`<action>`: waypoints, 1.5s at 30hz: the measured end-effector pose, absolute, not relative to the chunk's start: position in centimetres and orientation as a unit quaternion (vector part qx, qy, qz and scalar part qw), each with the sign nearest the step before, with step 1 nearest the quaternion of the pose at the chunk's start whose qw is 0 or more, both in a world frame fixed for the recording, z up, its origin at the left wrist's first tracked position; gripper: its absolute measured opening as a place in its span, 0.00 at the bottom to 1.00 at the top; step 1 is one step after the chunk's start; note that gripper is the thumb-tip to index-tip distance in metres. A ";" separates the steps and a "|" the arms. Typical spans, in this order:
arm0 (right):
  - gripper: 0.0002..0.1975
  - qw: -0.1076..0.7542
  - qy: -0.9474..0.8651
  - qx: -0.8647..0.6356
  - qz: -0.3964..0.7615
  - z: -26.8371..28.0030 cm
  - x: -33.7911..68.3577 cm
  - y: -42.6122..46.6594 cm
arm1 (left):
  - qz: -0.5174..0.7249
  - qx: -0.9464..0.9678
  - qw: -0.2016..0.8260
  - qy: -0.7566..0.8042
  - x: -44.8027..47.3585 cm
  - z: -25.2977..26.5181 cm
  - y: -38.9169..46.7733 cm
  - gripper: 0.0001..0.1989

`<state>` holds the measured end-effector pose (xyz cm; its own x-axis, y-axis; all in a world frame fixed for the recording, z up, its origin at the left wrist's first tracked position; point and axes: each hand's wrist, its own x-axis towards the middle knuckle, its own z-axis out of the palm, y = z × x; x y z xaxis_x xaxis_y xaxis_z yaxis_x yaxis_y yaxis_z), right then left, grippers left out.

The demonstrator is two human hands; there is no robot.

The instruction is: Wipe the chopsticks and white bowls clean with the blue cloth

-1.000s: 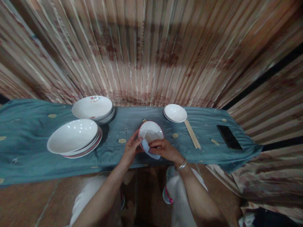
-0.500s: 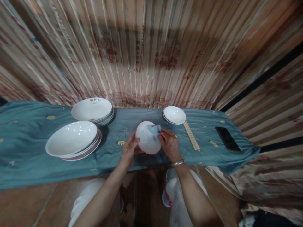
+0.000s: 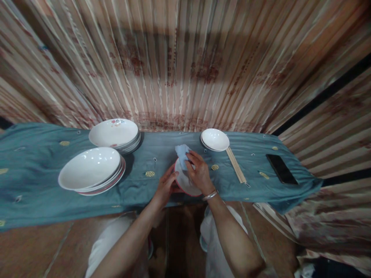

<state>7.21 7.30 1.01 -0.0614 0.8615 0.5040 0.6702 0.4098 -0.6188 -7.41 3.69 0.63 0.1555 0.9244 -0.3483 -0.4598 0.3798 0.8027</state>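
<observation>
Pale-blue cloth (image 3: 182,155) is pinched in your right hand (image 3: 199,173), its length reaching forward-left from the fingertips over the far rim of the red-rimmed bowl (image 3: 184,183). Your left hand (image 3: 165,187), farther from the cloth, grips the bowl's left edge, thumb at the rim. Your right hand hides part of the bowl's inside; small bowls (image 3: 215,139) and chopsticks (image 3: 236,166) lie forward-right, stacked large dishes (image 3: 89,169) well left.

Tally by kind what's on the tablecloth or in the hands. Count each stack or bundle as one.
Stacks of large white dishes: 2
Stack of small white bowls: 1
Red-rimmed bowl: 1
Pale blue cloth: 1
Bundle of chopsticks: 1
Black phone: 1
Total: 7
</observation>
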 end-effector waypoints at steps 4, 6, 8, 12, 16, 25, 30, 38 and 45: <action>0.15 0.460 -0.722 -0.469 0.217 1.6 6.0 6.5 | 0.490 0.256 0.714 0.430 -7.5 0.8 3.7 0.33; 0.13 0.474 -0.710 -0.432 0.290 1.8 5.9 6.2 | 0.491 0.261 0.714 0.425 -7.7 0.8 3.6 0.31; 0.11 0.473 -0.693 -0.401 0.368 2.0 6.0 5.9 | 0.497 0.268 0.712 0.418 -8.0 0.7 3.6 0.28; 0.11 0.414 -0.666 -0.361 0.505 2.3 6.7 5.4 | 0.478 0.263 0.731 0.409 -8.6 0.2 4.0 0.27; 0.12 0.355 -0.664 -0.344 0.562 2.5 7.7 5.1 | 0.504 0.260 0.712 0.413 -8.8 0.2 4.2 0.31; 0.08 0.224 -0.793 -0.446 0.349 3.2 9.5 4.2 | 0.523 0.299 0.659 0.451 -8.7 1.0 4.0 0.37; 0.08 0.184 -0.812 -0.546 0.097 2.2 9.6 4.4 | 0.534 0.305 0.645 0.455 -8.5 1.2 4.0 0.38; 0.10 0.278 -0.749 -0.602 0.018 0.8 8.1 5.8 | 0.528 0.280 0.670 0.441 -7.6 1.3 3.7 0.35; 0.14 0.379 -0.760 -0.489 0.196 0.9 6.7 5.9 | 0.519 0.272 0.691 0.424 -7.6 1.1 3.5 0.34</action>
<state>6.73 5.90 0.91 -0.2337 0.8933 0.3839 0.5956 0.4436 -0.6696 -7.60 3.55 1.05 0.1023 0.9475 -0.3030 -0.4856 0.3135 0.8160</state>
